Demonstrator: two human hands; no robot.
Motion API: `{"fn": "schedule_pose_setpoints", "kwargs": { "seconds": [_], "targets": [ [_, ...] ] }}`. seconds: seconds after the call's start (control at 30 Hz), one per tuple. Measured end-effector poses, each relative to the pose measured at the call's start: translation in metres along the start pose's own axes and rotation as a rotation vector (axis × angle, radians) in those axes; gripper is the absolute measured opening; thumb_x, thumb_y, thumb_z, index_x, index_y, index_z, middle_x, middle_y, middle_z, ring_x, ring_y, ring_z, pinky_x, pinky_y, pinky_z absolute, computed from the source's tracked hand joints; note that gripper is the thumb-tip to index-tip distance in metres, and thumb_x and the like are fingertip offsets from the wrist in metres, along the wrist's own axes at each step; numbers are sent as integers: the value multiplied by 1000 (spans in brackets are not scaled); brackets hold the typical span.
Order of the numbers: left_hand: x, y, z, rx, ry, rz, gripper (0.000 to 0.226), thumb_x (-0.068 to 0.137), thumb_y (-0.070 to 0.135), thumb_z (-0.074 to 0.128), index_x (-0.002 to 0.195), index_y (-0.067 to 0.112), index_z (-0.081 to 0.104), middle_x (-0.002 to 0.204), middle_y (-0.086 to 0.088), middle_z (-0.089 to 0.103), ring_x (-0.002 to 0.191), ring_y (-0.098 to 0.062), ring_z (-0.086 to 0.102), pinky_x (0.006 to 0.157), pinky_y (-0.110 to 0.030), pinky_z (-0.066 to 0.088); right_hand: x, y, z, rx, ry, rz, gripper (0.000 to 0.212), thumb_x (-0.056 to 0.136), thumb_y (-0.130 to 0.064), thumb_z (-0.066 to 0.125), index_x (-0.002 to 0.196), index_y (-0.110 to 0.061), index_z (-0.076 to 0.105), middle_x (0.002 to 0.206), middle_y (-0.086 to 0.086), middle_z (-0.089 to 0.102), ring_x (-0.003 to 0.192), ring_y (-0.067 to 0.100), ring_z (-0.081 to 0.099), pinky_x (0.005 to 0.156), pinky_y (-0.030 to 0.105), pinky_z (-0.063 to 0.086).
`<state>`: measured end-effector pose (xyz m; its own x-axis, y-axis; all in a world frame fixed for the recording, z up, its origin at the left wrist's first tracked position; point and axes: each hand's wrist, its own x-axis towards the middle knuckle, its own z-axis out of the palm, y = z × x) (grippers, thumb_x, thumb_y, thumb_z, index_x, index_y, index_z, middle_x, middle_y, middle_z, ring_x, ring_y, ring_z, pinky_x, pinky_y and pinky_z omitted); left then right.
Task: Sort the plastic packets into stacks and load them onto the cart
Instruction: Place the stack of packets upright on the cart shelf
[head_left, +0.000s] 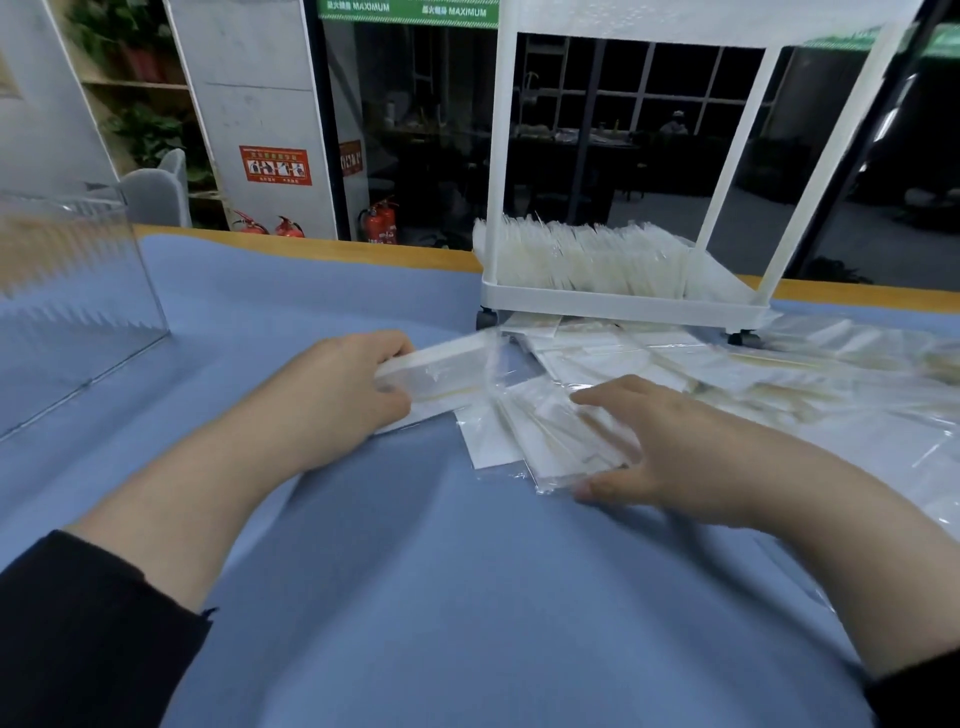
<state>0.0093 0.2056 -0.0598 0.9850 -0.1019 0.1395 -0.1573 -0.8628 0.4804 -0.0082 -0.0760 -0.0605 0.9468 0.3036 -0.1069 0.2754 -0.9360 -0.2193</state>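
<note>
My left hand (343, 387) grips a thick stack of plastic packets (441, 366) by its left end, held just above the blue cloth. My right hand (660, 449) holds a second, fanned bunch of packets (561, 441) on the cloth, fingers over the top and thumb under the near edge. Behind them a loose heap of packets (753, 374) spreads to the right. The white cart (623, 304) stands at the back, its lower tray filled with upright rows of packets (587, 257).
A clear acrylic box (72, 291) stands at the left on the blue cloth (415, 597). The table's wooden edge (363, 249) runs along the back. The cart's small wheels (743, 338) rest on the cloth among the loose packets.
</note>
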Motion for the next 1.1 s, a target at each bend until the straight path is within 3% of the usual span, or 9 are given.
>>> {"fn": "schedule_pose_setpoints", "kwargs": {
  "seconds": [0.07,0.13,0.27,0.4,0.47,0.7,0.8,0.93,1.1],
  "targets": [
    [-1,1,-2,-13,26,-2,11,91,18,58,91,28,60,83,7,64,75,-11,58,56,-28,38,0,-1,-2,-18,38,50,70,86,-61,64,147,-44,33,147,-20,37,110,3,54,91,27,37],
    [-1,2,-2,-46,56,8,11,91,17,59,88,28,60,82,5,64,75,-13,58,57,-30,38,3,-2,-3,-49,59,81,57,91,-56,60,143,-43,40,139,-18,44,91,1,59,83,27,36],
    [-1,2,-2,-72,91,21,13,90,17,61,87,30,60,81,7,63,74,-13,57,57,-31,37,11,-4,3,-125,126,110,38,93,-50,59,128,-34,56,125,-9,56,110,18,55,85,31,41],
    [-1,2,-2,-123,111,27,16,90,15,63,88,31,61,82,6,64,75,-16,57,62,-32,43,14,-7,6,-158,263,125,14,94,-31,52,93,-24,64,92,0,65,91,27,59,75,37,50],
    [-1,2,-3,-180,148,25,16,91,16,64,90,31,61,85,7,64,75,-16,57,63,-32,43,13,-4,5,-133,340,117,19,93,-28,48,79,-22,59,76,0,62,80,28,57,67,38,48],
    [0,-1,-9,-414,269,65,16,90,17,71,89,32,69,80,14,67,65,-7,54,59,-30,40,3,3,-11,441,579,51,18,94,-22,59,85,-34,70,76,-17,68,68,7,59,66,30,49],
    [0,-1,-12,-492,299,63,18,88,18,75,91,35,71,84,12,70,74,-13,59,66,-31,44,4,6,-14,668,655,15,20,96,-17,62,87,-31,73,77,-13,72,64,6,59,62,24,46],
    [1,2,-11,-527,295,28,27,85,16,78,96,38,66,88,10,71,79,-15,65,70,-34,49,1,5,-16,885,588,-117,21,97,-8,62,92,-25,74,79,-11,74,67,5,65,66,14,48],
    [0,4,-8,-574,236,2,29,84,13,80,92,38,68,88,11,73,75,-10,67,72,-33,49,-7,4,-21,771,397,-231,22,95,-15,64,101,-33,75,91,-12,76,78,0,65,75,11,48]
  ]
}}
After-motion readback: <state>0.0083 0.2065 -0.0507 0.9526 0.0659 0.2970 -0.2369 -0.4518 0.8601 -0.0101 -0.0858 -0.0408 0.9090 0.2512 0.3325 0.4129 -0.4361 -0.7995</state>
